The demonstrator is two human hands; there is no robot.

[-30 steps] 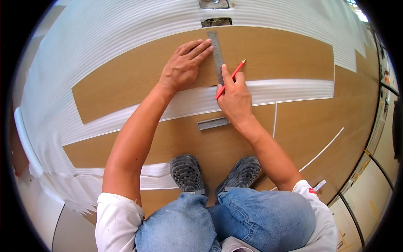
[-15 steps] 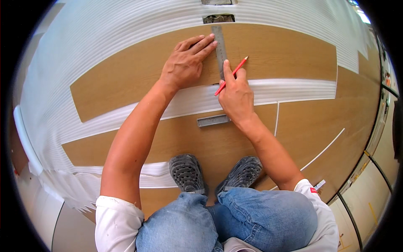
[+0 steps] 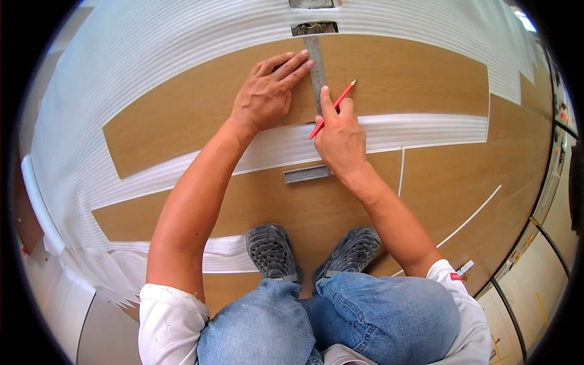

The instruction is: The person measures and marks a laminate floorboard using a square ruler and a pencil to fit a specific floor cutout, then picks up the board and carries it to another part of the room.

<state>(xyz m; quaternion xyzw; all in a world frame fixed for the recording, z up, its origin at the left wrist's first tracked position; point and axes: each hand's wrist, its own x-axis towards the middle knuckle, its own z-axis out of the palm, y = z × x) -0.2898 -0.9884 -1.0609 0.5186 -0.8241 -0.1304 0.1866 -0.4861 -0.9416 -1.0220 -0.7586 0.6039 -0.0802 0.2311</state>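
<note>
A wood-toned floor plank (image 3: 401,79) lies across white ribbed underlay. On it a grey steel ruler blade (image 3: 317,70) stretches from the far edge toward me. My left hand (image 3: 266,91) lies with fingers stretched out, their tips at the blade's left edge. With its index fingertip on the blade's near part, my right hand (image 3: 342,137) also grips a red pencil (image 3: 344,97), its sharpened tip pointing away to the right. A short grey metal bar (image 3: 306,174) rests on the nearer plank; whether it joins the ruler is hidden behind my right hand.
White foam underlay (image 3: 426,126) shows between the plank and the laid flooring (image 3: 450,170). Just beyond the plank is a rectangular recess (image 3: 314,28) in the floor. My grey perforated shoes (image 3: 272,250) stand on the near planks. A rolled underlay edge (image 3: 40,204) lies far left.
</note>
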